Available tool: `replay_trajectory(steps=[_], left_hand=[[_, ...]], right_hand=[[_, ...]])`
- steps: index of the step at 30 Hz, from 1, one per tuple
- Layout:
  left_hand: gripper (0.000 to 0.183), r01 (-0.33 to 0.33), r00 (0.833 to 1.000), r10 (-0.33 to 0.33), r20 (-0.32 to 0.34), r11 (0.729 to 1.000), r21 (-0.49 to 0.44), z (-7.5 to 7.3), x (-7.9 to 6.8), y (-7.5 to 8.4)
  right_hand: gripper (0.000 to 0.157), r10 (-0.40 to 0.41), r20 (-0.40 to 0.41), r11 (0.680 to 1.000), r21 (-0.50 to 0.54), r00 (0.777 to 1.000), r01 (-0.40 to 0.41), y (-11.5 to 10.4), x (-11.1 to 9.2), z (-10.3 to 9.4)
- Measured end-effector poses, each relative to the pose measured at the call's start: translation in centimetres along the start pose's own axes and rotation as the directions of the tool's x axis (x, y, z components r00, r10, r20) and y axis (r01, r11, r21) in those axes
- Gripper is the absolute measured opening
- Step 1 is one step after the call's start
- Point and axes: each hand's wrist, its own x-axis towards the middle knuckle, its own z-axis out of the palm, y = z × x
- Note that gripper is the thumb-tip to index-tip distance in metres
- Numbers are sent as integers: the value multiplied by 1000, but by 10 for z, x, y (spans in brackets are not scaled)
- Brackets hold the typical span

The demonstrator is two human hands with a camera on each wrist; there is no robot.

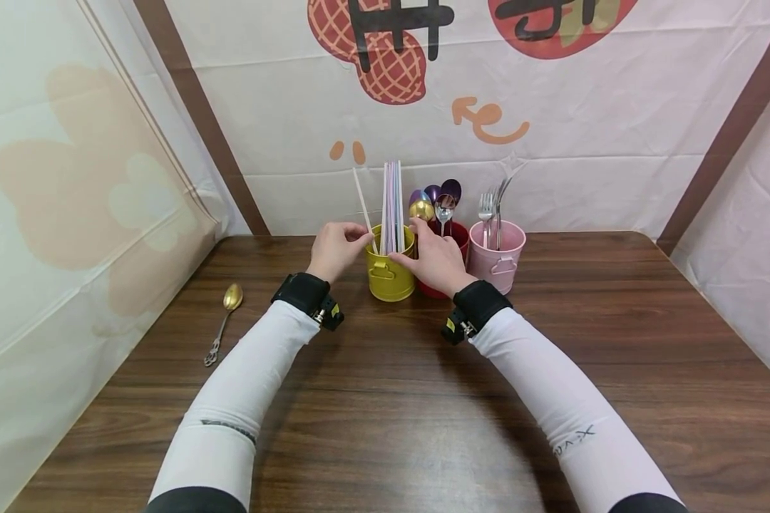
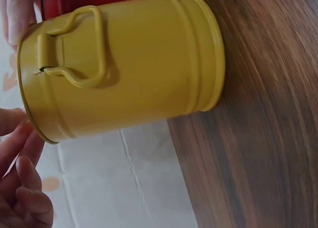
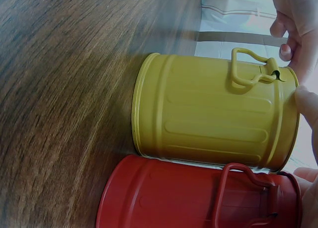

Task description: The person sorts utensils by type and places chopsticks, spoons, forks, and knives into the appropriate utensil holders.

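Note:
A yellow bucket [image 1: 391, 285] holds an upright bunch of pale straws [image 1: 393, 206]. At its left rim my left hand [image 1: 338, 249] pinches a white straw [image 1: 362, 196], which leans left, away from the bunch. My right hand [image 1: 433, 260] holds the right side of the yellow bucket at the rim, thumb in front and forefinger farther back. In the right wrist view, the right thumb [image 3: 305, 101] lies at that rim, close to the wire handle [image 3: 243, 81]. The left fingertips [image 2: 12, 122] show beside the rim in the left wrist view.
A red bucket [image 3: 159, 193] with several spoons [image 1: 445, 203] stands right beside the yellow one, partly behind my right hand. Farther right is a pink bucket [image 1: 503, 263] with forks [image 1: 486, 208]. A gold-bowled spoon [image 1: 224, 320] lies on the wooden table [image 1: 385, 427] at left.

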Motion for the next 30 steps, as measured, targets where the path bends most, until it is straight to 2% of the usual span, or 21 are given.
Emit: replay_trajectory(steps=[6,14,19,24,27,30], left_hand=[[23,-17,999,18,-37,1000,22,-6,-4,-4],[27,-64,998,64,7,993,99,-28,-14,-10],[34,-94,992,76,99,977,189,-49,-24,-17],[35,-121,971,53,233,950,287,-79,-31,-31],[36,-121,960,25,280,936,331,-99,-34,-46],[39,-109,952,-13,305,919,379,-116,-37,-67]], right_hand=[[79,-8,4,1000,-4,1000,8,0,1,2],[79,-10,8,1000,-12,1000,10,0,3,4],[78,-50,14,999,-16,999,51,3,3,3],[78,-118,56,992,-34,991,120,7,2,-4],[79,-143,92,989,-37,985,147,10,1,-10],[79,-166,118,983,-64,979,174,12,-1,-16]])
